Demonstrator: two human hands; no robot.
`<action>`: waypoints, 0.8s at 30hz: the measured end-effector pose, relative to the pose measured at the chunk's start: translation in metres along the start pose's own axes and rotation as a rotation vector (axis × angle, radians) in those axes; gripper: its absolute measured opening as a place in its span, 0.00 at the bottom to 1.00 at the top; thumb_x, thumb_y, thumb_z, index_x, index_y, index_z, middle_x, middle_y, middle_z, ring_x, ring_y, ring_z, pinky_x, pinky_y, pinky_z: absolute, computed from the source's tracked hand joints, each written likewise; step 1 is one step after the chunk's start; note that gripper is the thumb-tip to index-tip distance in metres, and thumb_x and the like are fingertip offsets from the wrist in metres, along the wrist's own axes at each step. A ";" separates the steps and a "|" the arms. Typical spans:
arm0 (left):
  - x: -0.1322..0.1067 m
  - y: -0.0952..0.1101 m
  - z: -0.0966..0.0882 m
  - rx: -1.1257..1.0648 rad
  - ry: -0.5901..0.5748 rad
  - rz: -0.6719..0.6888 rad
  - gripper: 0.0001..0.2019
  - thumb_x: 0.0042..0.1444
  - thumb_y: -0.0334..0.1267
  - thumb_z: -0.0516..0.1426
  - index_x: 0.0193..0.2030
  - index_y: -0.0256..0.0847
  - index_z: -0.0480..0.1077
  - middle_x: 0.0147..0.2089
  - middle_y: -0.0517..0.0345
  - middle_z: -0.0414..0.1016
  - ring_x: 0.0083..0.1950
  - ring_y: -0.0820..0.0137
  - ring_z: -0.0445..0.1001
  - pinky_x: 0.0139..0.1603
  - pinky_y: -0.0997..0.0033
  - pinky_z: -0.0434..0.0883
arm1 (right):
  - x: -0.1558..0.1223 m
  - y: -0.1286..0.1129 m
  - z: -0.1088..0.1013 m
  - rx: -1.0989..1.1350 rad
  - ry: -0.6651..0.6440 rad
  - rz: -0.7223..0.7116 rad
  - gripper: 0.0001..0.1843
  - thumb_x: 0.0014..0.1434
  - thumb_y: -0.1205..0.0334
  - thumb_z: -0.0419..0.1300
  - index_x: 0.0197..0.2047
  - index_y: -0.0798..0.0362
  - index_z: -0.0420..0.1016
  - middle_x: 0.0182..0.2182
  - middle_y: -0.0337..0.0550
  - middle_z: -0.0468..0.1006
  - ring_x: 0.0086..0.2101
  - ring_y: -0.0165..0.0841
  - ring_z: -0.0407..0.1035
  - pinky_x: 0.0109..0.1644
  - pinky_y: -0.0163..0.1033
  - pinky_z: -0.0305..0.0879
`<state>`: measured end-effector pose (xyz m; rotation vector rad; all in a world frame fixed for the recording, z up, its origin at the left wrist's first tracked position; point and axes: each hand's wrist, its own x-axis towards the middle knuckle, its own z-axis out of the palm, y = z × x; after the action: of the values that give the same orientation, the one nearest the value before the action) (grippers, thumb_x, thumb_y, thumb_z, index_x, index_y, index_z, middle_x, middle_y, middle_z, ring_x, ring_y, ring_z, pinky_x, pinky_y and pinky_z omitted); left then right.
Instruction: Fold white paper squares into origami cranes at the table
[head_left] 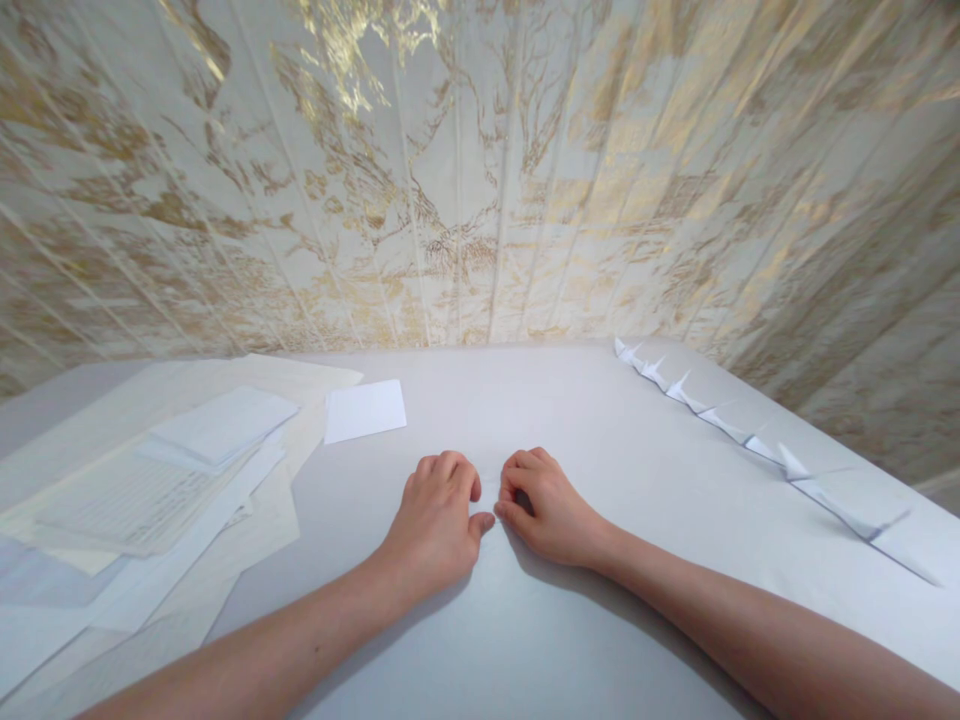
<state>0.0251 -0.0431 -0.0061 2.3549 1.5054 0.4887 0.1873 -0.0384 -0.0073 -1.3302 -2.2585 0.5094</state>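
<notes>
My left hand (437, 520) rests on the white table (570, 420) near its middle, fingers curled under into a loose fist. My right hand (544, 505) lies right beside it, also curled, thumb tips nearly touching. Nothing shows inside either hand. A small white paper square (365, 410) lies flat a little beyond and left of my left hand. A row of several folded white paper pieces (720, 420) runs along the table's right edge, away from both hands.
A loose pile of white and cream paper sheets (150, 480) covers the table's left side. A wall with gold-and-cream patterned paper (480, 170) stands directly behind the table's far edge.
</notes>
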 end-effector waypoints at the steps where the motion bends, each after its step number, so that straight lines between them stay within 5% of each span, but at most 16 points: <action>1: 0.000 0.000 0.000 0.001 -0.004 -0.003 0.07 0.48 0.33 0.56 0.32 0.41 0.60 0.40 0.55 0.63 0.43 0.62 0.60 0.44 0.61 0.60 | 0.000 0.000 0.000 0.001 0.003 -0.003 0.06 0.49 0.72 0.57 0.22 0.55 0.67 0.28 0.42 0.69 0.34 0.33 0.61 0.41 0.40 0.56; 10: 0.002 0.000 -0.003 -0.029 -0.054 -0.039 0.07 0.47 0.30 0.54 0.32 0.41 0.59 0.41 0.56 0.63 0.45 0.62 0.59 0.46 0.59 0.60 | 0.004 0.009 -0.012 0.205 -0.019 0.076 0.10 0.48 0.78 0.52 0.29 0.54 0.67 0.27 0.37 0.70 0.31 0.30 0.63 0.39 0.37 0.59; 13: 0.002 0.000 -0.002 -0.029 -0.046 -0.031 0.07 0.47 0.30 0.54 0.32 0.41 0.59 0.40 0.55 0.63 0.45 0.62 0.60 0.46 0.60 0.60 | 0.001 0.006 -0.007 0.128 0.037 0.088 0.05 0.50 0.71 0.57 0.32 0.55 0.66 0.31 0.41 0.70 0.35 0.34 0.62 0.41 0.40 0.59; 17: 0.002 0.000 -0.003 -0.022 -0.040 -0.021 0.06 0.47 0.30 0.54 0.32 0.41 0.59 0.40 0.55 0.63 0.44 0.62 0.60 0.45 0.60 0.60 | -0.002 -0.001 -0.002 -0.022 0.018 0.028 0.13 0.47 0.60 0.64 0.35 0.55 0.67 0.35 0.45 0.70 0.38 0.38 0.60 0.44 0.45 0.58; 24: 0.000 -0.001 -0.005 -0.035 -0.074 0.008 0.03 0.49 0.30 0.53 0.31 0.40 0.61 0.41 0.54 0.63 0.46 0.61 0.60 0.46 0.60 0.60 | 0.003 0.012 -0.022 0.084 -0.194 -0.100 0.09 0.46 0.72 0.64 0.32 0.54 0.72 0.37 0.43 0.71 0.42 0.36 0.63 0.49 0.43 0.56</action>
<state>0.0223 -0.0420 -0.0022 2.3266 1.4434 0.4224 0.2066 -0.0289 0.0051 -1.1639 -2.4161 0.7169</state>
